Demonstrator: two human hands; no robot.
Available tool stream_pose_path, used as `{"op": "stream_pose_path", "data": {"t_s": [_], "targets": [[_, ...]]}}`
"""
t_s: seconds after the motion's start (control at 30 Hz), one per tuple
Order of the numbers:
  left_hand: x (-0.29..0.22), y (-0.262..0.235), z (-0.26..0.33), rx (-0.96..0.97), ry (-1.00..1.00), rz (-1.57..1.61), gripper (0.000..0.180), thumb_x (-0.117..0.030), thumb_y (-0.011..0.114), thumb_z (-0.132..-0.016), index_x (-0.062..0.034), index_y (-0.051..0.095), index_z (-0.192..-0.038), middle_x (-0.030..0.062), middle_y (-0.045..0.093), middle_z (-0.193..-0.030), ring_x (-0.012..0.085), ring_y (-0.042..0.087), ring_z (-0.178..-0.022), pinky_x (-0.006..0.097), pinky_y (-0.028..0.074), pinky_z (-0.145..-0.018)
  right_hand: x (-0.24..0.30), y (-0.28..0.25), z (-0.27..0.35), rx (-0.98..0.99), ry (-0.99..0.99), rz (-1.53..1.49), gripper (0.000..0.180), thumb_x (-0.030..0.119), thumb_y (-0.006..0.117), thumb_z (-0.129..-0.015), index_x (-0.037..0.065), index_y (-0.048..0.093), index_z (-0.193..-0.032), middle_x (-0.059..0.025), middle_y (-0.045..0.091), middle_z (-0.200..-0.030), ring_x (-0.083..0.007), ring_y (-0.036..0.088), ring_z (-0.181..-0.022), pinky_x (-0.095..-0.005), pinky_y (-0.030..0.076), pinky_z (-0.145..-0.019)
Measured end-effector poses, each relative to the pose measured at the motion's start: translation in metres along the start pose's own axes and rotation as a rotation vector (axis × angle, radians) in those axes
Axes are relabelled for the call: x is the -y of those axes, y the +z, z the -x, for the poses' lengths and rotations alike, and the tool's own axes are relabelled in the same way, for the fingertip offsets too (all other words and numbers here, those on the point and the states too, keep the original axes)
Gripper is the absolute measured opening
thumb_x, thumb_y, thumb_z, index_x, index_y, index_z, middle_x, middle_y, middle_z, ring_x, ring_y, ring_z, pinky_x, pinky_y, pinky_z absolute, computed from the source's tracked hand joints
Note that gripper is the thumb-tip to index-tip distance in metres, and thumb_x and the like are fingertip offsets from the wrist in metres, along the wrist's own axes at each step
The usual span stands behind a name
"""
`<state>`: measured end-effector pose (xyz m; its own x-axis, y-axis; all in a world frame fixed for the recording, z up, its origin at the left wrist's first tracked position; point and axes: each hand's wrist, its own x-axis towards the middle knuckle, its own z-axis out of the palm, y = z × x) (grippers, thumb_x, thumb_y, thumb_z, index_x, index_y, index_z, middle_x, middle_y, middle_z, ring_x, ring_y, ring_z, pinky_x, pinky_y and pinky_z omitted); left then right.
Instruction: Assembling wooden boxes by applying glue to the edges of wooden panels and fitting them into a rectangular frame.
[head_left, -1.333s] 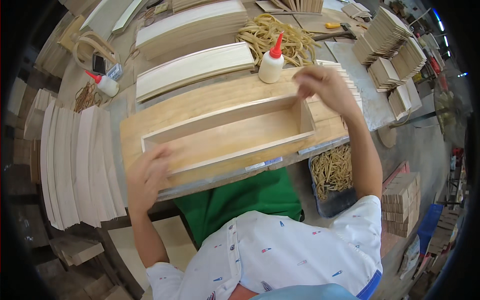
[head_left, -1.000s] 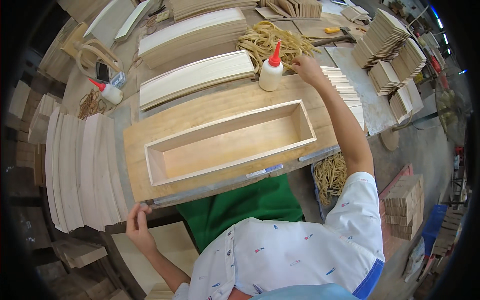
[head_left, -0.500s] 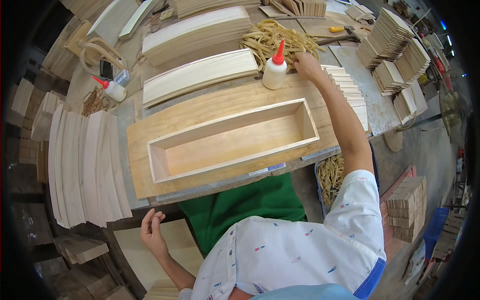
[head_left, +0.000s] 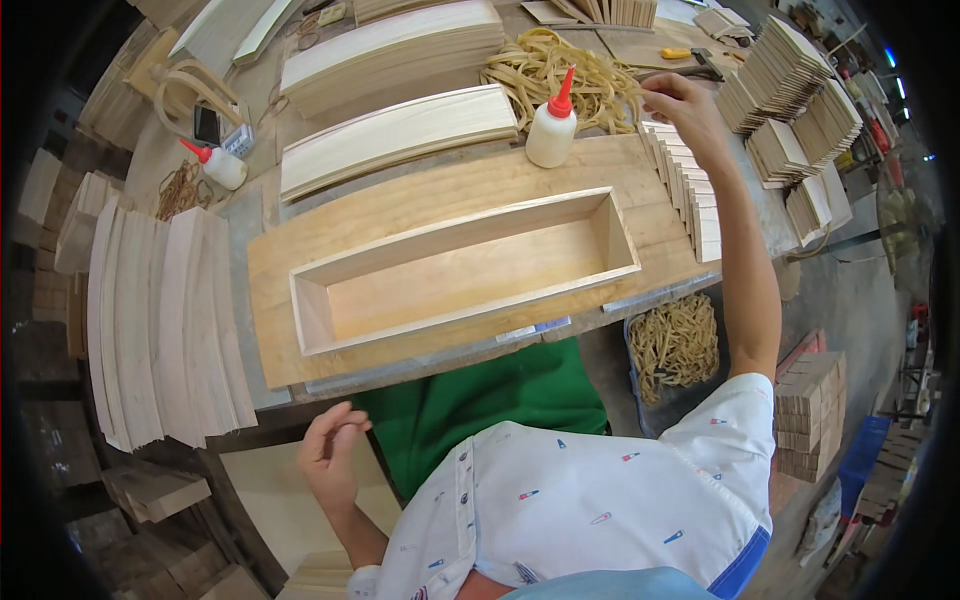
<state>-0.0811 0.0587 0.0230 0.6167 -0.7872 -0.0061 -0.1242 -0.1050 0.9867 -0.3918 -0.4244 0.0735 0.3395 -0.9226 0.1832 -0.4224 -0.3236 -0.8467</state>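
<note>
An open rectangular wooden box frame [head_left: 465,350] lies on a broad plywood board [head_left: 270,300] in front of me. My right hand [head_left: 690,110] is stretched out at the right edge of a heap of tan rubber bands [head_left: 560,75]. Its fingers are pinched, and I cannot make out what is in them. Below that hand runs a row of overlapping small wood pieces [head_left: 688,190]. A white glue bottle with a red nozzle [head_left: 551,135] stands left of it. My left hand [head_left: 333,455] hangs off the table's front edge, fingers curled and nothing visible in them.
Long wood boards are stacked behind [head_left: 400,140] and at the left [head_left: 165,330]. A second glue bottle [head_left: 225,167] lies at the far left. A hammer [head_left: 700,68] and stacks of small panels [head_left: 775,80] are at the far right. A bin of bands [head_left: 675,350] stands below.
My right hand has moved to the right, from over the rubber band heap to its edge. My left hand has shifted slightly right. The box has stayed put on the board.
</note>
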Motion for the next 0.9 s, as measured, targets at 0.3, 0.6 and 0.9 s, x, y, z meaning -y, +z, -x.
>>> {"op": "stream_pose_path", "data": {"t_s": [0.3, 0.6, 0.9], "targets": [[-0.108, 0.135, -0.066, 0.325, 0.726, -0.192, 0.034, -0.001, 0.075, -0.075, 0.0008, 0.065, -0.108, 0.0139, 0.067, -0.103, 0.0258, 0.064, -0.087, 0.033, 0.052, -0.077, 0.134, -0.006, 0.145, 0.251, -0.127, -0.182, 0.015, 0.006, 0.061, -0.086, 0.000, 0.065, -0.099, -0.0015, 0.062, -0.088, -0.0084, 0.057, -0.077, -0.0224, 0.046, -0.067], [-0.083, 0.160, -0.061, 0.587, 0.233, 0.118, 0.023, -0.003, 0.073, -0.081, -0.0011, 0.065, -0.103, 0.0106, 0.062, -0.092, 0.0178, 0.066, -0.076, 0.028, 0.053, -0.065, 0.117, 0.059, 0.203, 0.502, 0.078, -0.464, 0.024, 0.000, 0.068, -0.082, -0.001, 0.061, -0.104, -0.0047, 0.063, -0.096, -0.0079, 0.061, -0.085, -0.0226, 0.051, -0.069], [-0.061, 0.130, -0.052, 0.452, 0.148, 0.153, 0.017, 0.001, 0.069, -0.083, 0.0003, 0.067, -0.101, 0.0076, 0.065, -0.093, 0.0132, 0.066, -0.083, 0.024, 0.055, -0.071, 0.099, 0.115, 0.214, 0.513, 0.135, -0.860, 0.022, -0.009, 0.064, -0.082, -0.001, 0.058, -0.101, -0.0074, 0.054, -0.102, -0.0140, 0.058, -0.090, -0.0267, 0.049, -0.077]]}}
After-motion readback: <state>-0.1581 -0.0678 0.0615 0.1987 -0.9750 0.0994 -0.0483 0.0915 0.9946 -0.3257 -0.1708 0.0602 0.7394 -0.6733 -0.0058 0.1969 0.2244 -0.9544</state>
